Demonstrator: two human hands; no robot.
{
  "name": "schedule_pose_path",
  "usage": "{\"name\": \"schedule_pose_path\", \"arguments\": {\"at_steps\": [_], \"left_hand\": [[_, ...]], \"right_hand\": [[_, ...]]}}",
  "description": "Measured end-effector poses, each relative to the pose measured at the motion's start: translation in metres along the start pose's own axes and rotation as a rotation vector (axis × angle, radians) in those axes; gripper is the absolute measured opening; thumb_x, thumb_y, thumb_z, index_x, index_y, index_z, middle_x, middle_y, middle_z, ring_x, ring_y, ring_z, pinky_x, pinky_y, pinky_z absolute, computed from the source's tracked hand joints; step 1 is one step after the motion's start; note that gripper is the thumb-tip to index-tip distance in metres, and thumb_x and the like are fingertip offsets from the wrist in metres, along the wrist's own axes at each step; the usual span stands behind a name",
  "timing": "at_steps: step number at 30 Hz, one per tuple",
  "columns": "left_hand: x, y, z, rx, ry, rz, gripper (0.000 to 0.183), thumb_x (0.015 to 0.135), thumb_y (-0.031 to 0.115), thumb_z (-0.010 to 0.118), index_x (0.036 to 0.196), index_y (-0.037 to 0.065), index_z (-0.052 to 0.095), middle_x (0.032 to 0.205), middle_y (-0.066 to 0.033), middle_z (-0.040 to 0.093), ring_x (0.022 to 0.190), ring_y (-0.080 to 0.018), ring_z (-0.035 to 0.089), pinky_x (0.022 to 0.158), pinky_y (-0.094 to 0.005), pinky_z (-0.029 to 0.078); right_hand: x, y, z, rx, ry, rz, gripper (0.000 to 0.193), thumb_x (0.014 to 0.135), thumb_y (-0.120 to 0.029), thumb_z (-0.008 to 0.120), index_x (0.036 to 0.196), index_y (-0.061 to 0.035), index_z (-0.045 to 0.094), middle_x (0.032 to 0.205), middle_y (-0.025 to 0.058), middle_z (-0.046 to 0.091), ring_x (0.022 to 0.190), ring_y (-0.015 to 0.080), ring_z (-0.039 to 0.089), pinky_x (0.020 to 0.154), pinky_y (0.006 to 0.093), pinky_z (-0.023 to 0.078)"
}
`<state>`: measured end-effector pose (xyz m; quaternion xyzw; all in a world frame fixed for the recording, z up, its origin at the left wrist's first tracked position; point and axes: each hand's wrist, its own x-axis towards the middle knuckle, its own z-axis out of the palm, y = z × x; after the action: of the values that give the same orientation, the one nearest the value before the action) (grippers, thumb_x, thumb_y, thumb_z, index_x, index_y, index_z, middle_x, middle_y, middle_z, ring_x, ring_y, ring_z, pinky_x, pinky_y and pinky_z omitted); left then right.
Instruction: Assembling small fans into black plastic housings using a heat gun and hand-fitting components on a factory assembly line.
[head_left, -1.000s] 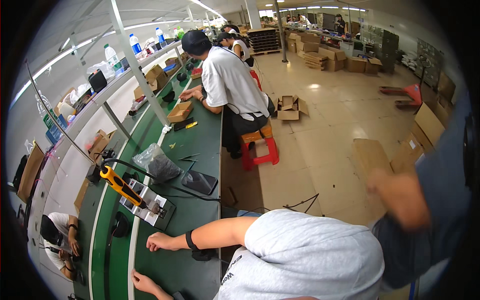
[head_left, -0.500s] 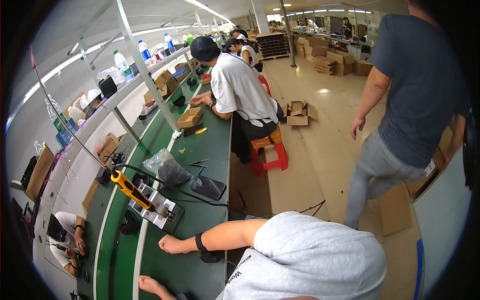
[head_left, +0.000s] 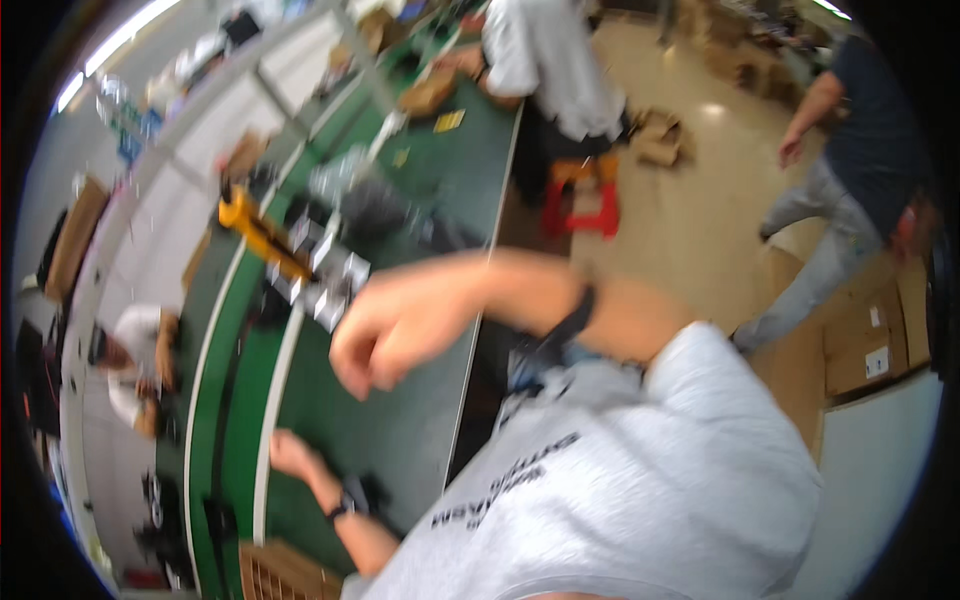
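My right hand [head_left: 395, 335], blurred by motion, is raised over the bench's near side with its fingers curled. What it holds, if anything, cannot be made out. A black band [head_left: 570, 325] circles that wrist. Lower in the picture my left hand [head_left: 292, 455] lies at the pale strip along the green bench [head_left: 400, 430], fingers drawn in and their contents hidden. It too wears a dark wristband [head_left: 343, 503]. Beyond my right hand are a silver metal fixture [head_left: 335, 285] and a yellow-and-black handheld tool [head_left: 262, 240] tilted above it.
Past the fixture lies a clear bag of dark pieces [head_left: 370, 205]. A brown cardboard box [head_left: 285, 572] sits by my left forearm. A co-worker in white [head_left: 545, 65] is farther along the bench, another person [head_left: 140, 360] across it. Someone in dark clothes [head_left: 865, 140] stands at right, near cartons [head_left: 865, 340].
My right hand has lifted off the bench and come closer to the camera. The view has swung, shifting the bench up and bringing a box in at the bottom. The person at right has moved.
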<state>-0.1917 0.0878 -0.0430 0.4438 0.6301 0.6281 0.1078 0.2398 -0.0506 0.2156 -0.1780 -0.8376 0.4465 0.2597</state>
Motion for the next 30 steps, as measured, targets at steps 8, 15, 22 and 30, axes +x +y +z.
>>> {"name": "schedule_pose_path", "arguments": {"at_steps": [8,15,22,30], "left_hand": [[-0.024,0.031,-0.002,-0.216,-0.106,-0.06,0.023,0.076,-0.013,0.042,0.069,0.004,0.057,0.066,0.0022,0.047,0.059,-0.0067,0.041,0.054,-0.0217,0.029],[-0.022,0.021,-0.015,-0.105,-0.231,-0.128,0.02,0.091,-0.008,0.046,0.086,0.001,0.064,0.079,-0.0025,0.059,0.07,-0.0092,0.053,0.062,-0.0213,0.041],[-0.048,0.039,-0.027,0.133,-0.16,-0.103,0.012,0.096,0.001,0.054,0.1,-0.002,0.065,0.093,-0.0077,0.065,0.082,-0.0152,0.06,0.074,-0.0273,0.05],[-0.106,0.095,0.003,0.942,-0.435,0.201,0.048,0.093,0.012,0.056,0.137,-0.007,0.05,0.142,-0.0237,0.053,0.134,-0.0376,0.047,0.114,-0.0448,0.033]], "right_hand": [[-0.28,-0.12,-0.04,-0.354,0.947,0.235,0.013,0.096,-0.021,0.047,0.095,-0.0079,0.046,0.08,-0.0002,0.04,0.071,0.008,0.036,0.062,0.0212,0.031],[-0.397,-0.096,-0.014,-0.112,1.162,0.378,0.021,0.097,-0.029,0.049,0.099,-0.0084,0.047,0.083,-0.0002,0.043,0.07,0.0077,0.038,0.058,0.0184,0.032],[-0.247,0.182,-0.029,0.398,0.449,0.952,0.037,0.099,-0.031,0.059,0.125,-0.0047,0.063,0.115,0.0104,0.067,0.097,0.0191,0.067,0.065,0.031,0.06],[-0.21,0.336,0.058,-0.248,0.346,1.581,0.069,0.096,-0.046,0.056,0.143,0.0038,0.044,0.137,0.037,0.049,0.132,0.0402,0.051,0.105,0.0513,0.044]]}}
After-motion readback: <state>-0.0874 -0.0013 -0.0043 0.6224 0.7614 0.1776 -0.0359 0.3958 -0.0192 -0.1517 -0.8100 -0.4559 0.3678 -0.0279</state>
